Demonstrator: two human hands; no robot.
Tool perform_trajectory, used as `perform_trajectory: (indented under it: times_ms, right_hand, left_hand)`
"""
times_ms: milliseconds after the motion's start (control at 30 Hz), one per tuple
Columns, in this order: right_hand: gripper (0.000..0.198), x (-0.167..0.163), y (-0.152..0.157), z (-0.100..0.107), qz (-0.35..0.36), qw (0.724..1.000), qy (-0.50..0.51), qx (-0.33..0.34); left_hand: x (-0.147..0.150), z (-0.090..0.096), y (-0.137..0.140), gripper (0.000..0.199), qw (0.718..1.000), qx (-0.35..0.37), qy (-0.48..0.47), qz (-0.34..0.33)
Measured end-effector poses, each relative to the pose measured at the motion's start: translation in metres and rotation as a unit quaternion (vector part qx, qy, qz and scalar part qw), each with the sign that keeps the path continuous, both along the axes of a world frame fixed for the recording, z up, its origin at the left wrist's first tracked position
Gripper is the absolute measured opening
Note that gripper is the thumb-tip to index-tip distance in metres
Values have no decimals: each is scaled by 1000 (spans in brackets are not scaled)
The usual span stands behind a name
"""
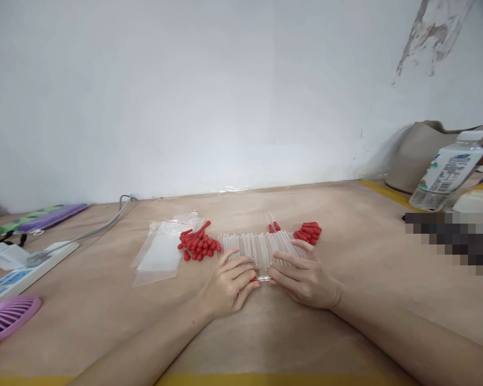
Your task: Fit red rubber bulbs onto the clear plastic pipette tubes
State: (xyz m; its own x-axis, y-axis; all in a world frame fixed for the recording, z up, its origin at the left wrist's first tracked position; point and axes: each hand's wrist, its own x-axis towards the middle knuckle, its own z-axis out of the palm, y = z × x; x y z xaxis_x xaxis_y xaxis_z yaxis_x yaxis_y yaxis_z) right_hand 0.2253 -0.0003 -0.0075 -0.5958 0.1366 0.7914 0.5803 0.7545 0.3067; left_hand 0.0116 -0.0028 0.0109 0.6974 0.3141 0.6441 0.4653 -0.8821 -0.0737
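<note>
Left hand [229, 284] and right hand [301, 276] pinch one clear glass tube [263, 279] between fingertips, at near edge of tube row [261, 246] on desk [362, 257]; red bulbs [199, 245] alongside.

You are having open table [346, 257] on the right, while red bulbs [199, 245] and plastic bags [156, 254] are blocking the left.

A plain white wall [193, 91] stands behind the wooden table [370, 252], with paint peeling off in a patch [434, 32] at its upper right. Yellow tape [386, 193] edges the table. The light is soft and even.
</note>
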Motion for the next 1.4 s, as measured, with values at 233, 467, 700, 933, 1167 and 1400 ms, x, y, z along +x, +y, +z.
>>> perform_trajectory:
  times_ms: [233,467,700,933,1167,1400]
  right_hand:
    - [11,10,2,2,9,1000,12,12]
    - [14,27,22,9,-158,973,154,-69]
    - [23,13,31,2,-238,952,140,-133]
    - [16,11,35,-3,-236,958,128,-101]
    - [17,6,27,-2,-204,967,91,-125]
    - [24,8,24,2,-173,969,81,-158]
  left_hand:
    - [-6,0,2,9,1000,3,-8,3]
    - [-19,-6,11,11,995,-12,-78,64]
    - [-27,8,26,28,967,-59,-173,178]
    - [-86,34,60,34,900,-82,-257,342]
    - [-116,31,82,34,870,-152,-220,414]
    - [-108,28,80,31,903,-163,-127,375]
